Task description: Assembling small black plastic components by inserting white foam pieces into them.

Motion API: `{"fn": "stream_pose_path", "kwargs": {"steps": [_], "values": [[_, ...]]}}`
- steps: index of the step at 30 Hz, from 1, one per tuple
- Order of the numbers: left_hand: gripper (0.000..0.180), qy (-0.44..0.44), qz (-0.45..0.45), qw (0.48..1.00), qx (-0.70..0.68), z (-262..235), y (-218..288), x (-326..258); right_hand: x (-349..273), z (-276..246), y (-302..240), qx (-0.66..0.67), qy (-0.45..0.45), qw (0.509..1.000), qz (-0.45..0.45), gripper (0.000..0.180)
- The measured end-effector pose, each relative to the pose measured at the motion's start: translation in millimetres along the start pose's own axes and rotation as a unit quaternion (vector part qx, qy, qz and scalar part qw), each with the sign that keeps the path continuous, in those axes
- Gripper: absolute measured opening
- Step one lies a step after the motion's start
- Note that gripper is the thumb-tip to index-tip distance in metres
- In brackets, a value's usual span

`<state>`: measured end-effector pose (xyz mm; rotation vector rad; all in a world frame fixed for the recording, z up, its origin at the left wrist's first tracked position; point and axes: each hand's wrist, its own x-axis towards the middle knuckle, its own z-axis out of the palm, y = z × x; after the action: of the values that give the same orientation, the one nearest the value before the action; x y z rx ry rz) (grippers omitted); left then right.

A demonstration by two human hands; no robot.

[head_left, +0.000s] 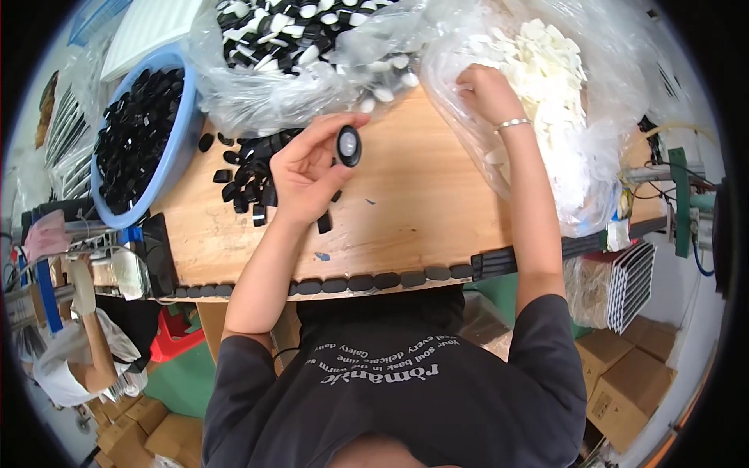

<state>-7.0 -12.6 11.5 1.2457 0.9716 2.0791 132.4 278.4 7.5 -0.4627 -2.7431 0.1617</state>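
My left hand (308, 171) is raised over the middle of the wooden table. Between its thumb and fingers it grips a small black oval cap (349, 146), whose hollow side with a pale centre faces up. My right hand (490, 93) reaches to the left side of a clear plastic bag (468, 144) full of thin white pieces (550, 62). Its fingers are bent together at the plastic, and what they hold, if anything, is too small to make out. Loose black caps (250, 175) lie on the table beside my left forearm.
A blue basin (193, 90) heaped with black caps stands at the left. At the back, another clear bag (273, 97) holds mixed black and white parts (285, 31). Black oval pieces (386, 281) line the table's front edge. Another person's arm (97, 347) shows at lower left.
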Motion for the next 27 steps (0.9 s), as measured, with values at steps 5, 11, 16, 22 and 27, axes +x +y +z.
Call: {"fn": "stream_pose_path", "kwargs": {"steps": [5,11,16,22,27], "values": [[0.05,-0.003,0.001,0.999,0.041,1.1,3.5,-2.1,-3.1,-15.9,-15.1,0.035,0.071,0.995,0.059,0.015],[0.05,0.004,0.011,0.989,0.146,-0.3,-8.9,-3.2,-7.9,-11.9,-39.3,0.092,0.214,0.968,0.089,0.014],[0.047,0.007,0.011,0.962,0.271,-1.9,-14.4,-2.5,-19.8,-5.8,-9.5,-0.041,0.223,0.962,0.152,0.014],[0.048,0.017,-0.022,0.955,0.294,2.0,-13.1,-5.3,-19.7,-29.2,-50.1,0.14,0.328,0.901,0.249,0.015],[0.045,0.018,0.004,0.947,0.319,3.1,-16.6,-4.3,-27.2,-32.3,-110.7,0.471,0.139,0.87,0.048,0.01]]}}
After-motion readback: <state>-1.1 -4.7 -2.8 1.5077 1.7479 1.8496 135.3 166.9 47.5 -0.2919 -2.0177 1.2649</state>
